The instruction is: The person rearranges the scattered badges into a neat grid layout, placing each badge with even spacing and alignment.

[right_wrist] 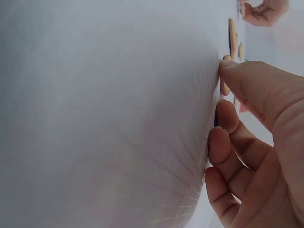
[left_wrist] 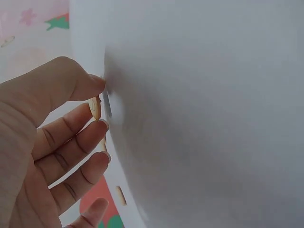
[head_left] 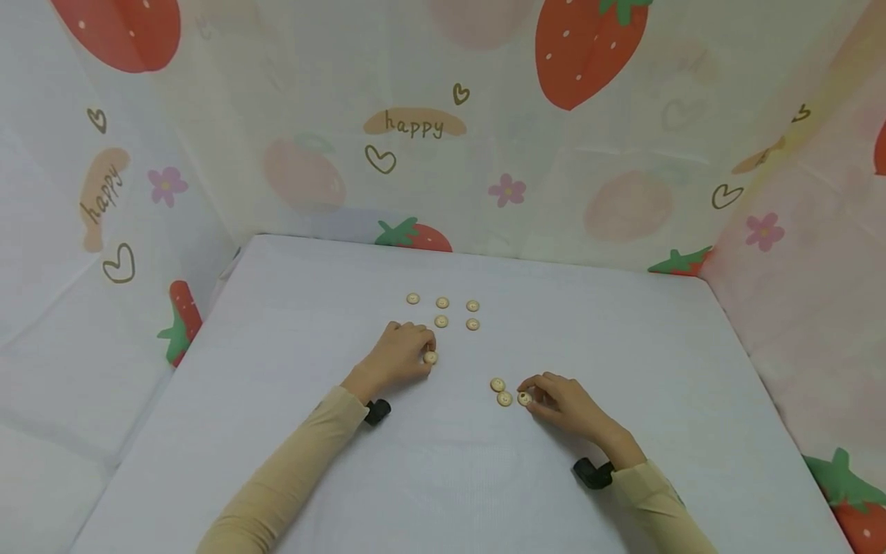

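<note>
In the head view my left hand (head_left: 398,355) pinches a round pale wooden button (head_left: 431,358) between thumb and index finger. The left wrist view shows that button (left_wrist: 95,108) tilted on edge just off the cloth, the other fingers loosely bent. Lower right, my right hand (head_left: 571,404) has its thumb and index finger on either side of another wooden button (head_left: 524,398), close to the table. Its thumb (right_wrist: 237,73) overlaps the button in the right wrist view. Just left of it lie two more buttons, one upper (head_left: 497,384) and one lower (head_left: 504,399), edges nearly meeting.
Beyond my left hand, several matching buttons (head_left: 441,303) lie in two short rows. A white cloth (head_left: 623,331) covers the table. Strawberry-print curtains (head_left: 554,154) stand along its back and sides. A black wrist camera (head_left: 593,473) sits at each wrist.
</note>
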`<state>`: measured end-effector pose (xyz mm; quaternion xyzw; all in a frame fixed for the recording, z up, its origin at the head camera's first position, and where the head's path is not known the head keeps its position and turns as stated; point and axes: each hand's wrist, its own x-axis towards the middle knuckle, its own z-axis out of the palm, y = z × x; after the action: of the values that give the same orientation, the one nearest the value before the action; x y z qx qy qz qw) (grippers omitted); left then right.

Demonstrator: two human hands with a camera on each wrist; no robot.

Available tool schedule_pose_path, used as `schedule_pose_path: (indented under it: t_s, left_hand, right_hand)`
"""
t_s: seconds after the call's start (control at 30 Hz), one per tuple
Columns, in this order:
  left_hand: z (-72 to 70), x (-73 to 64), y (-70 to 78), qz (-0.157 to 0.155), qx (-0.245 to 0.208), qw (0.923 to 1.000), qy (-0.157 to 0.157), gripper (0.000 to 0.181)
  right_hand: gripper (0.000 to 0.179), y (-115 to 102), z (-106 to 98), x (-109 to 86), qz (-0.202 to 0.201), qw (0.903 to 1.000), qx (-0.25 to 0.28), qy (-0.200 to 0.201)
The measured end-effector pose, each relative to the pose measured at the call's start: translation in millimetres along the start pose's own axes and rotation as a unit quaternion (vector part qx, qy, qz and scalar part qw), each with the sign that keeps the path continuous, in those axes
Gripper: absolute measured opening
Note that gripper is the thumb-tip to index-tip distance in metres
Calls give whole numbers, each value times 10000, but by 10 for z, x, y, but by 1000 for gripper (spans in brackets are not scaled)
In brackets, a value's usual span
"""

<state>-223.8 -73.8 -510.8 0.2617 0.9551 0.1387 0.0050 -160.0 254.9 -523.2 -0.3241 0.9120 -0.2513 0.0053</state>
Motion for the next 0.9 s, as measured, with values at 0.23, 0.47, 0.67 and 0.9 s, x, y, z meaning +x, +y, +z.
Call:
schedule_pose_path:
  t_s: [0.23,0.47,0.67,0.9]
  left_hand:
    - [-80,-1,-90,-69,-21,10000,-34,18]
    - [-161,25,-201,-68,-6,9999,-75,19]
    - [-177,78,-317,-57,-248,9994,-229,16]
    - [-221,179,-431,-21,-467,9984,-309,16]
  right_hand:
    - [23,-3,-14,1,71,9999,23,-80]
    - [23,-2,-12,3,159,9998,29,-106]
    - [23,7,3,-7,132,9999,-52,-16]
    - [22,12,14,-3,119,9999,-71,27]
